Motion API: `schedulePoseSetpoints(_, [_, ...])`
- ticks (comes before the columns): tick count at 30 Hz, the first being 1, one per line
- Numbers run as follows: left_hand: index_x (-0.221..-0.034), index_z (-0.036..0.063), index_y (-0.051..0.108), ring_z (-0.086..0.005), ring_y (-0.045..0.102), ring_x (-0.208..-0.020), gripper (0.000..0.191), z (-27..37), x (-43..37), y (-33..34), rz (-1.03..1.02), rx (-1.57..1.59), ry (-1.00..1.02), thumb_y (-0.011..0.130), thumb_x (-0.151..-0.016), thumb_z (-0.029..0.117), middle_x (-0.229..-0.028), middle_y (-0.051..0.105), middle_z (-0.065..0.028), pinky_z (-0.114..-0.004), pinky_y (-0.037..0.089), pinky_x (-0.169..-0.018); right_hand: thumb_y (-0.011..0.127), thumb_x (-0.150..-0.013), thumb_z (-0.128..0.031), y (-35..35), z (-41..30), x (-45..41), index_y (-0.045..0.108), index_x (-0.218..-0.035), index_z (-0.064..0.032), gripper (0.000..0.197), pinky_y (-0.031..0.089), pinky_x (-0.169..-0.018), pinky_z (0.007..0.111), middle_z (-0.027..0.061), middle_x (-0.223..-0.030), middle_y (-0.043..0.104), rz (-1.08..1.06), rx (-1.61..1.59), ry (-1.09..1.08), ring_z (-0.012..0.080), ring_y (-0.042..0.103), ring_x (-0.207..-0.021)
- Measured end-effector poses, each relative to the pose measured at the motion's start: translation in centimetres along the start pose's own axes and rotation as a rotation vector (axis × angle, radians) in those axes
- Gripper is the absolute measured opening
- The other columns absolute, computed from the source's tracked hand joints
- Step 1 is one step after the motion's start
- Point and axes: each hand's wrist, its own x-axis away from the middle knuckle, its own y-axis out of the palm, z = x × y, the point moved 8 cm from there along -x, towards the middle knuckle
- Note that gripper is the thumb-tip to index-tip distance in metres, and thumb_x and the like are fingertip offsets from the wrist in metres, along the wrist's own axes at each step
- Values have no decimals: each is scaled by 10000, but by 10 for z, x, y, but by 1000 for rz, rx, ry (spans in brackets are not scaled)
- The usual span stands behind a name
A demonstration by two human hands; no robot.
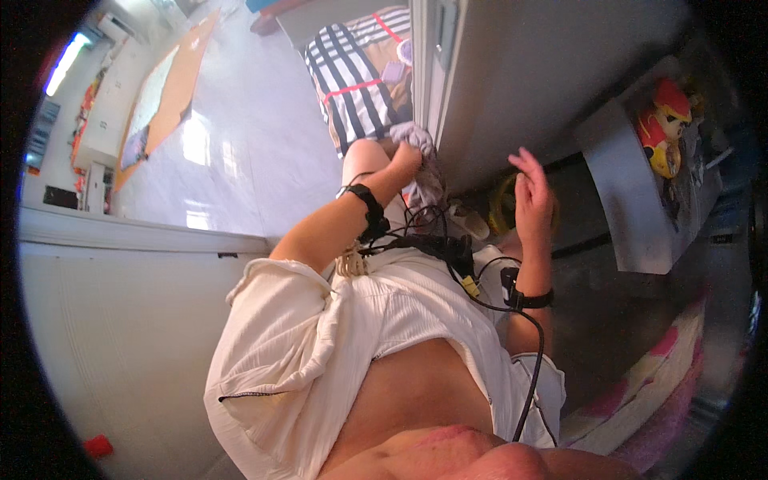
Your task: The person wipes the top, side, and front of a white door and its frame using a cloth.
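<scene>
My left hand (410, 161) is closed on a crumpled greyish-lilac cloth (427, 186), which hangs down beside my bent knee. Its fingertips are partly turned from view. My right hand (533, 195) is raised to the right, fingers extended and slightly apart, with nothing in it. Each wrist wears a black strap with a small device, the right wristband (534, 299) showing clearly. Black cables (534, 372) run across my white shirt to a black pouch (453, 252) at my waist.
A white door frame (427, 78) rises just beyond the cloth. Past it lies plaid bedding (354, 78) on a glossy pale floor (258, 138). At right stands a light box-like stand (618, 198) with a cartoon figure (665, 129). Slippers (471, 221) lie near my feet.
</scene>
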Motion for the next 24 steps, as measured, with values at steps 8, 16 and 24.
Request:
schedulePoseSetpoints(8, [-1267, 71, 503, -350, 405, -1264, 477, 133, 19, -35, 156, -143, 820, 467, -808, -56, -1327, 442, -217, -355, 320, -1055, 454, -901, -74, -16, -131, -60, 255, -1438, -22, 576, 255, -1097, 459, 167, -1482, 286, 121, 96, -449, 312, 285, -1369])
schedulePoseSetpoints(16, [-1343, 13, 403, -325, 403, -1243, 460, -60, -61, 15, -30, 185, 57, 445, -885, 36, -1325, 444, -189, -347, 308, -1051, 536, -859, -198, 23, -180, -99, 20, -1485, -50, 825, 67, -1135, 538, 218, -1531, -34, 299, 625, -918, 417, 70, -1403])
schedulePoseSetpoints(24, [-1200, -5, 547, -390, 522, -1077, 370, -210, -99, 40, -275, -439, -117, 396, -864, 29, -1172, 559, -233, -436, 419, -935, 520, -803, -238, 27, -174, -96, -201, -1442, -62, 980, 275, -1081, 560, 253, -1496, -115, 493, 553, -771, 460, 169, -1359])
